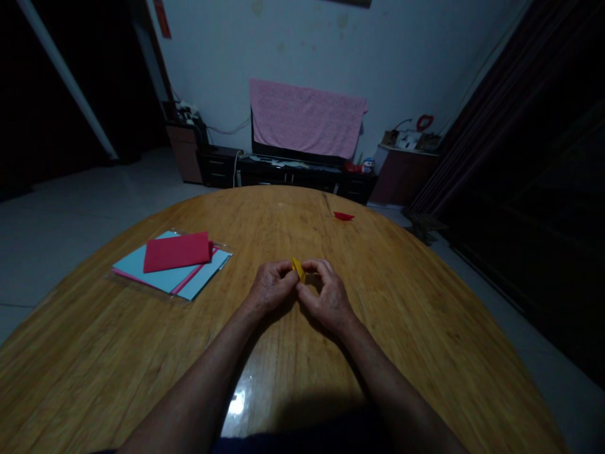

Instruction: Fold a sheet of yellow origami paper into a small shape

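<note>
A folded yellow paper is held pinched between the left grip and the right grip, above the wooden worktop, well inside its edge; a packet of coloured paper is placed well apart to the left.

A small piece of folded yellow paper, narrow and pointed, tilts upright, pinched between my left hand and right hand.

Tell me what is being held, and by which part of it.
A small piece of folded yellow paper is pinched between the fingertips of the left hand and right hand, at its lower part; its upper tip stands free.
</note>
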A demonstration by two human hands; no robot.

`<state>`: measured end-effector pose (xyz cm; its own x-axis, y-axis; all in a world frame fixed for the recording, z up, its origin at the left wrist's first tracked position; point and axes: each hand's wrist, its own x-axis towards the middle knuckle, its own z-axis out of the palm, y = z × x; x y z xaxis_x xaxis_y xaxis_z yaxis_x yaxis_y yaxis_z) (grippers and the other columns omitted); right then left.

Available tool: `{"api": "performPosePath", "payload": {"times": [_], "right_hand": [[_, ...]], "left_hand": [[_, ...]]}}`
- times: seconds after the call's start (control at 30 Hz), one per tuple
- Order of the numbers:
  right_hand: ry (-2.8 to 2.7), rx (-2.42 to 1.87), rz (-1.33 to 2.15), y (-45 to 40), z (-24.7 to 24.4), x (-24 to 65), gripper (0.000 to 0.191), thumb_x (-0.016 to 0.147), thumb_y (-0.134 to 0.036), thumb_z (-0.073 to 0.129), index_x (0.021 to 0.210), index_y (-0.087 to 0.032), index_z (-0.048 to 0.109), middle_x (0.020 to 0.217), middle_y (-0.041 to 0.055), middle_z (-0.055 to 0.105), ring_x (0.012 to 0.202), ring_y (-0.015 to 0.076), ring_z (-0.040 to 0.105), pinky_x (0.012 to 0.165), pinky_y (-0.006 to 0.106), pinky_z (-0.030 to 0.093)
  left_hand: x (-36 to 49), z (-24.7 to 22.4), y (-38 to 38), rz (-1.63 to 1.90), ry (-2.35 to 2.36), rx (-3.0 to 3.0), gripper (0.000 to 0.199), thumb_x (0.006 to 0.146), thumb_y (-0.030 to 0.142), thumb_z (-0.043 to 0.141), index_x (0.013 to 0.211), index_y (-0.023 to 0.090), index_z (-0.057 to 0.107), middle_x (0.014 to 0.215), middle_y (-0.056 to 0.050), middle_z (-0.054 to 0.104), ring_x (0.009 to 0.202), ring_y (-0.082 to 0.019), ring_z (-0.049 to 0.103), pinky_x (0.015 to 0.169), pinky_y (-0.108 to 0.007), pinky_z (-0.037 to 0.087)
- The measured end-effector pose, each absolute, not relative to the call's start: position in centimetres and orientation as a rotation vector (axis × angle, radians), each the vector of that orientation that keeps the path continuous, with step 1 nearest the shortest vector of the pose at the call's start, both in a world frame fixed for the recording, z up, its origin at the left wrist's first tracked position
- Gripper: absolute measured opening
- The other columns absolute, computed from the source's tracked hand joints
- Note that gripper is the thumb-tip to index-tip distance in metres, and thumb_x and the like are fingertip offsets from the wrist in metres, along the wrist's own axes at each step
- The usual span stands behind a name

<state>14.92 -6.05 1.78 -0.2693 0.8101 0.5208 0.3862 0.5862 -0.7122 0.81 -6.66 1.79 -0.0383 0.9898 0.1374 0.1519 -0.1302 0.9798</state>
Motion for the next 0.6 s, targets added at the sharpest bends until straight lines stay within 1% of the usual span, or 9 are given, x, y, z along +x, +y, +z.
{"api": "performPosePath", "payload": {"times": [0.1,0.27,0.37,0.5,0.6], "right_hand": [[-1.903,-0.976,0.528,-6.2,1.6,14.8,0.026,0.073,-0.018,0.058,0.099,-0.021,0.054,0.098,0.0052,0.056,0.091,0.0178,0.057,0.080,0.033,0.050],[-1.983,-0.989,0.454,-6.3,1.5,15.1,0.027,0.075,-0.016,0.055,0.102,-0.020,0.052,0.097,0.0054,0.056,0.090,0.0174,0.056,0.080,0.032,0.048],[-2.061,-0.994,0.427,-6.3,1.3,15.2,0.026,0.076,-0.017,0.054,0.102,-0.020,0.051,0.096,0.0055,0.056,0.089,0.0177,0.055,0.080,0.032,0.047],[-2.096,-1.012,0.376,-6.1,0.7,15.3,0.024,0.078,-0.015,0.050,0.102,-0.019,0.051,0.097,0.0070,0.057,0.090,0.0186,0.055,0.081,0.032,0.046],[-2.105,-1.053,0.349,-5.9,0.4,15.3,0.028,0.078,-0.012,0.045,0.105,-0.018,0.049,0.099,0.0087,0.057,0.092,0.0196,0.055,0.082,0.033,0.046]], "left_hand": [[0.7,1.9,-6.7,1.249,1.309,1.510,0.019,0.073,0.022,0.049,0.071,0.014,0.066,0.060,0.002,0.055,0.055,-0.009,0.047,0.052,-0.020,0.036],[0.7,1.9,-6.9,1.176,1.353,1.636,0.018,0.074,0.019,0.046,0.064,0.014,0.060,0.055,0.003,0.048,0.054,-0.009,0.045,0.051,-0.020,0.033],[0.6,1.7,-6.9,1.106,1.363,1.718,0.020,0.075,0.019,0.044,0.062,0.014,0.059,0.055,0.004,0.048,0.054,-0.009,0.046,0.052,-0.021,0.034],[0.3,1.3,-6.8,1.029,1.404,1.850,0.024,0.079,0.022,0.043,0.067,0.015,0.063,0.058,0.003,0.053,0.057,-0.011,0.051,0.055,-0.022,0.035],[0.3,1.1,-6.7,0.987,1.461,1.933,0.025,0.081,0.022,0.044,0.073,0.015,0.066,0.062,0.001,0.060,0.061,-0.012,0.055,0.058,-0.023,0.037]]}}
